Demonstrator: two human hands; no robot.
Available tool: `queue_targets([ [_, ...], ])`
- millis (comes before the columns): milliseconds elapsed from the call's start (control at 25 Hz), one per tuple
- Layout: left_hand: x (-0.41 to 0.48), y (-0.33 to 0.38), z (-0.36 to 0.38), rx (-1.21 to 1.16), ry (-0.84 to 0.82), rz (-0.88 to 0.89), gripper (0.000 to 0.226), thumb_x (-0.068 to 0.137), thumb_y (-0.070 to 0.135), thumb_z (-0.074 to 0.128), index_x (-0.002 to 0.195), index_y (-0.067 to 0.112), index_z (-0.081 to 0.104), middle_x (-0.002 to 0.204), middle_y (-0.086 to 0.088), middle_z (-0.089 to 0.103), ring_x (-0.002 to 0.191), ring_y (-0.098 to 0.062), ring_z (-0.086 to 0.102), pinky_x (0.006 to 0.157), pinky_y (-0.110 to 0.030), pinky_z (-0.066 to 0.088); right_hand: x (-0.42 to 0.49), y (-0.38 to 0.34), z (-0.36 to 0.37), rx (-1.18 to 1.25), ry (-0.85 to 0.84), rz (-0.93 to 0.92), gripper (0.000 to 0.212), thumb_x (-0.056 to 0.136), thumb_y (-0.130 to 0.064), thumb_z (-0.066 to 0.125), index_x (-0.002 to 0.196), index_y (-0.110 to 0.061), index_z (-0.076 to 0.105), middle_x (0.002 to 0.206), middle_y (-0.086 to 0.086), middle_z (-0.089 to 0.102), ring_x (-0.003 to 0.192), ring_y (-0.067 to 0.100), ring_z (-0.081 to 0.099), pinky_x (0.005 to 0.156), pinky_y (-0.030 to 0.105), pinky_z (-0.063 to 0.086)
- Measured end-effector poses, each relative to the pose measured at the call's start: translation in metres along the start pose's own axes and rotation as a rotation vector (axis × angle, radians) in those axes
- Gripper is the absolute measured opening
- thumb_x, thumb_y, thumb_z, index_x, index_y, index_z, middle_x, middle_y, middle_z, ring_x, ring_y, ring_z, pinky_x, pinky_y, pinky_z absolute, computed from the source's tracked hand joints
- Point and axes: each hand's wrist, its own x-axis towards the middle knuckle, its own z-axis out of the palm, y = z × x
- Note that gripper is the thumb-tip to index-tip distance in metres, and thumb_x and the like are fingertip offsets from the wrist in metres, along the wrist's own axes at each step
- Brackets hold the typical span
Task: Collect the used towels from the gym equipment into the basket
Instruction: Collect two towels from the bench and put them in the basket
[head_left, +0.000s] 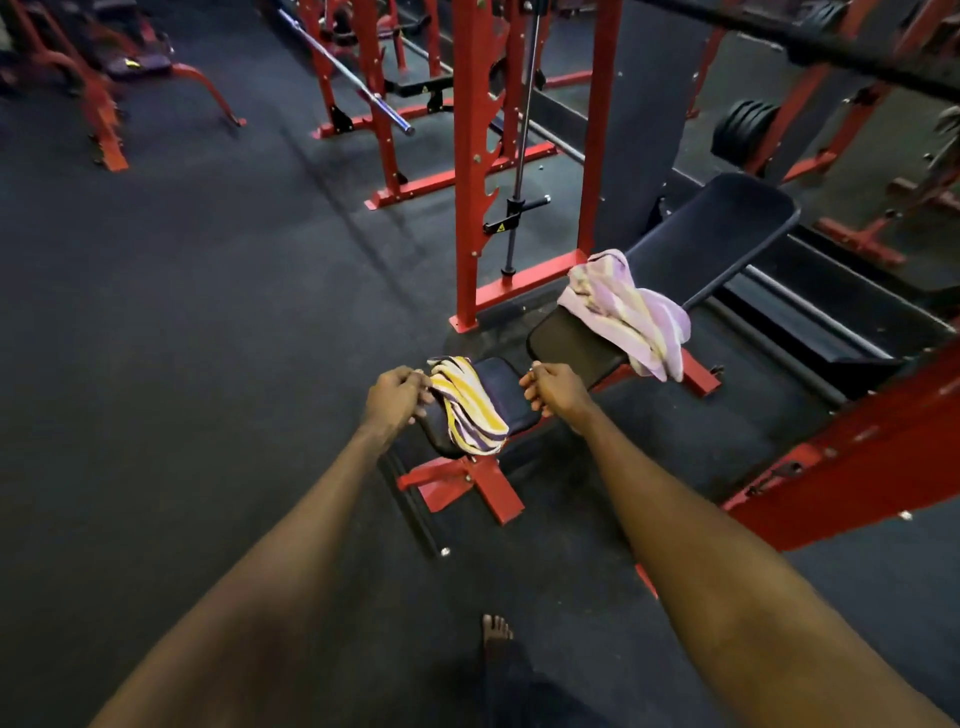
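A yellow, purple and white striped towel (470, 408) lies draped over the small end pad of a black bench (571, 343). My left hand (397, 392) is at the towel's left edge, with its curled fingers and thumb pinching the cloth. My right hand (553, 389) hovers over the gap between the end pad and the seat pad, to the right of that towel; its fingers are loosely curled and hold nothing. A lilac towel with pale stripes (628, 312) lies crumpled where the seat meets the raised backrest (711, 234). No basket is in view.
A red rack upright (470, 171) with a cable rod stands just behind the bench. A red frame beam (852, 467) slants along the right. The bench's red foot (467, 486) sticks out toward me. My bare foot (496, 631) stands on dark rubber floor (182, 312).
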Motion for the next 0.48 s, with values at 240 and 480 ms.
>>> queue_targets([
  [240,0.11,-0.005,0.003,-0.014,0.01,-0.07,0.031,0.106,0.021,0.044,0.082,0.018,0.063,0.068,0.0,0.066,0.051,-0.014,0.056,0.048,-0.025,0.039,0.108,-0.022,0.032,-0.058,-0.093,0.063,0.046,0.11,-0.028,0.035,0.08,-0.008,0.063,0.064,0.004,0.058,0.051,0.016,0.05,0.043,0.022,0.039],
  [480,0.228,-0.034,0.007,-0.042,0.008,-0.135,0.024,0.1,0.018,0.05,0.081,0.021,0.065,0.061,0.004,0.066,0.052,-0.016,0.056,0.048,-0.026,0.039,0.215,-0.006,0.074,-0.214,-0.083,0.08,0.036,0.105,-0.039,0.043,0.091,-0.014,0.065,0.081,0.005,0.064,0.073,0.021,0.06,0.071,0.038,0.056],
])
